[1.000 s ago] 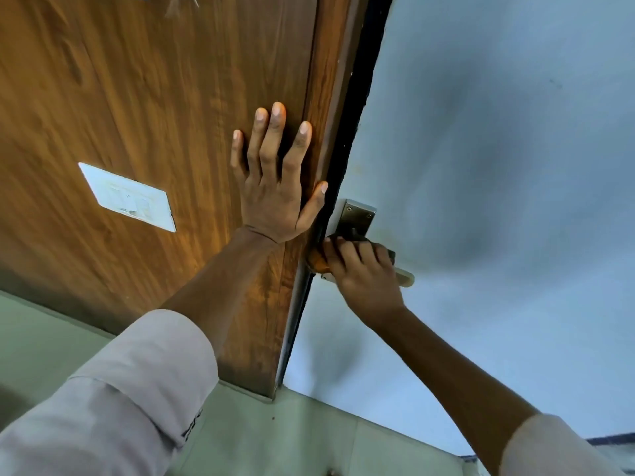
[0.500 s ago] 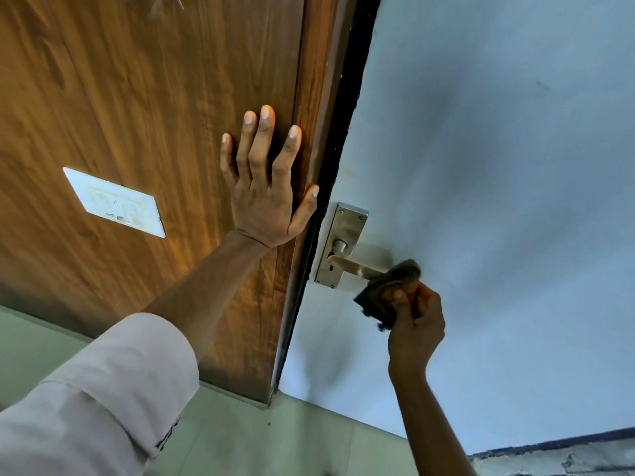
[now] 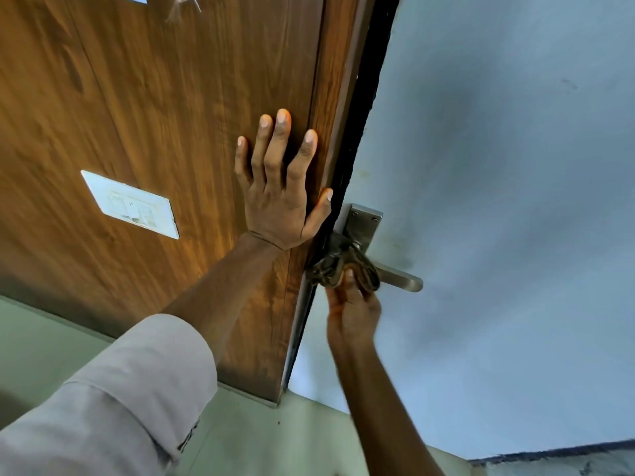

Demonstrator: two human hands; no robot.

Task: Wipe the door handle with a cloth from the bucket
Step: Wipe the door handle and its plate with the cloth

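Observation:
A metal lever door handle (image 3: 400,279) on a steel backplate (image 3: 364,223) sticks out from the pale blue door face. A dark, crumpled cloth (image 3: 338,266) is wrapped over the handle's inner end, near the backplate. My right hand (image 3: 352,309) grips the cloth from below, thumb pressed on it. My left hand (image 3: 280,190) lies flat, fingers spread, on the brown wooden door (image 3: 154,115), with the thumb at its edge. The handle's outer tip stays uncovered. No bucket is in view.
A white rectangular plate (image 3: 132,205) is fixed on the wooden panel left of my left hand. A black strip (image 3: 369,97) runs along the door edge. Pale green floor (image 3: 257,438) lies below, with a dark skirting line (image 3: 549,453) at bottom right.
My right hand has slid the cloth from the handle's outer end back inward to the part beside the backplate. My left hand has stayed flat on the wood.

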